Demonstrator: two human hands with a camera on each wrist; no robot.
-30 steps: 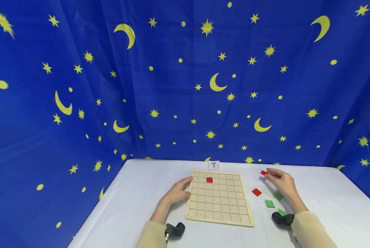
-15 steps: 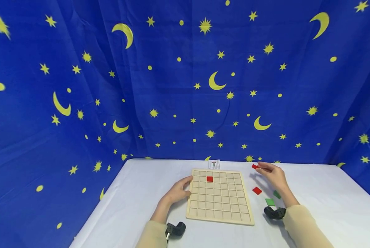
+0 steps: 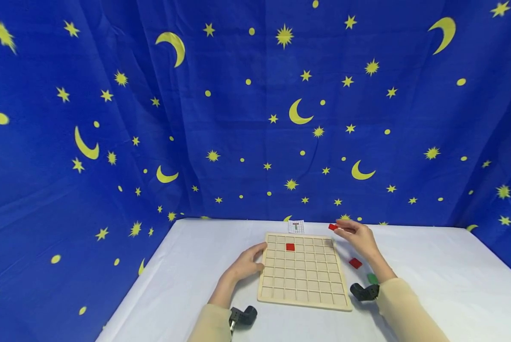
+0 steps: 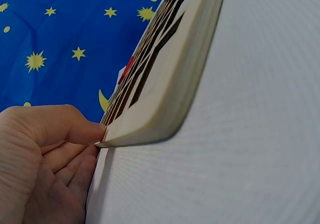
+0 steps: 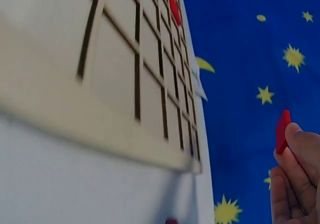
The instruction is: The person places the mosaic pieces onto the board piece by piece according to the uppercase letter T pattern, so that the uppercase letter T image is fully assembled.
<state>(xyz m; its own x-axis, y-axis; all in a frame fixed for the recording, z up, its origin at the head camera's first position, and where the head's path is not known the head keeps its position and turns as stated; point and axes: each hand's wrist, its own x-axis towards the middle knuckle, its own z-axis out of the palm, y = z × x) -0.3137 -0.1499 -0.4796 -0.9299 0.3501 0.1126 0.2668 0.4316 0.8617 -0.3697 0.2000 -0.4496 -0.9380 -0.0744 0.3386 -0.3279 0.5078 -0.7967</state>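
A pale wooden grid board [image 3: 304,293] lies on the white table, with one red square tile [image 3: 290,247] in a cell near its far side. At the board's left edge my left hand [image 3: 243,265] holds on; in the left wrist view its thumb [image 4: 87,129] rests at the rim. My right hand [image 3: 360,238] pinches another red square tile [image 3: 332,227] between thumb and fingers, up in the air beyond the board's far right corner. The right wrist view shows this held tile [image 5: 283,132] nearly edge-on.
A small printed card [image 3: 296,226] with a coloured grid pattern lies behind the board. Right of the board are a loose red tile [image 3: 355,263] and a green tile [image 3: 372,278], partly hidden by the right wrist. A blue star-patterned curtain [image 3: 238,118] encloses the table [image 3: 169,285].
The right hand has moved left with the pinched red tile, from above the table's right side to near the board's far right corner. The left hand stays at the board's edge.
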